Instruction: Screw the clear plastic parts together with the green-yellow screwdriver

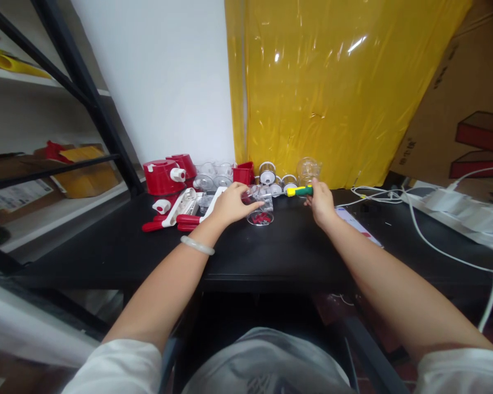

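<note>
My right hand [322, 204] is closed around the green and yellow handle of a screwdriver [299, 191]. Its shaft points left, into or against a clear plastic part [265, 195]. That part is gripped by my left hand [231, 204], whose thumb lies along the near side; some red shows by the fingertips. Whether the tip sits in a screw is too small to tell. Just below stands a small clear cup [260, 219] with red pieces in it. Left of my left hand lie white parts with red handles [188, 221].
Red housings with white knobs [161, 178], a red bin [242, 174], metal-rimmed cylinders [267, 173] and a clear round container [308, 168] line the back of the black table [271, 257]. A paper sheet [359, 225] and a white power strip [456, 210] with cables lie right.
</note>
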`<state>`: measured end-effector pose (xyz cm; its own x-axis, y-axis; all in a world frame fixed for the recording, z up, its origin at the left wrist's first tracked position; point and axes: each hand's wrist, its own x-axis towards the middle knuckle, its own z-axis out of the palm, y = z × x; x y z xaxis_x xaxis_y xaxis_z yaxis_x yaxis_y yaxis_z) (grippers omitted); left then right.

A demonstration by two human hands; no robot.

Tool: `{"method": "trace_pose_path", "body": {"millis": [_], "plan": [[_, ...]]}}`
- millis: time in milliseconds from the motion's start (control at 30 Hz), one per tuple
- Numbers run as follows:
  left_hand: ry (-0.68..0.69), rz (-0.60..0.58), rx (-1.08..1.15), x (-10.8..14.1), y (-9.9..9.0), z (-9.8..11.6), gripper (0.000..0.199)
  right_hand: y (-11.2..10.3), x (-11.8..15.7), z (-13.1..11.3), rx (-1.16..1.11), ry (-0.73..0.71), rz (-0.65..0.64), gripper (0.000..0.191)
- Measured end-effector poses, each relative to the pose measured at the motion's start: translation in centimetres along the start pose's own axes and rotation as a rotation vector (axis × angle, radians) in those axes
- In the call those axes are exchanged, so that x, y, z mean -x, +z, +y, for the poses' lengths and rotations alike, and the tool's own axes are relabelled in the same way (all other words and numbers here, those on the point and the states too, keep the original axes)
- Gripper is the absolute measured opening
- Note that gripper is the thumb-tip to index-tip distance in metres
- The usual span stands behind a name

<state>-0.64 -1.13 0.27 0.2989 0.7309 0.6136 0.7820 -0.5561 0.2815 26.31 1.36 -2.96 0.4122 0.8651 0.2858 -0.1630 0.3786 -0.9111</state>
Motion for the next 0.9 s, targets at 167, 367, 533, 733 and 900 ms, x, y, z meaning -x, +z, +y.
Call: {"method": "trace_pose_path", "body": {"millis": [167,367,533,733,900], "plan": [[0.0,-0.009,0.025,-0.08,0.09,-0.2,0.053,0.71,0.52,-0.59,-0.176,0.073,0.009,0.028],[0.001,-0.008,0.03,-0.17,0.04,-0.14,0.05,0.8,0.6,-0.71,-0.167,0.081,0.004,0.032],[0.007,-0.005,0.049,-0.19,0.01,-0.08,0.048,0.42,0.33,-0.28,-0.045,0.026,0.027,0.046],[0.007,-0.006,0.056,-0.2,0.16,-0.22,0.049,0.74,0.44,-0.66,-0.194,0.103,-0.028,0.029],[0.01,-0.016,0.052,-0.17,0.06,-0.21,0.049,0.67,0.42,-0.66,-0.176,0.093,-0.005,0.035]]}}
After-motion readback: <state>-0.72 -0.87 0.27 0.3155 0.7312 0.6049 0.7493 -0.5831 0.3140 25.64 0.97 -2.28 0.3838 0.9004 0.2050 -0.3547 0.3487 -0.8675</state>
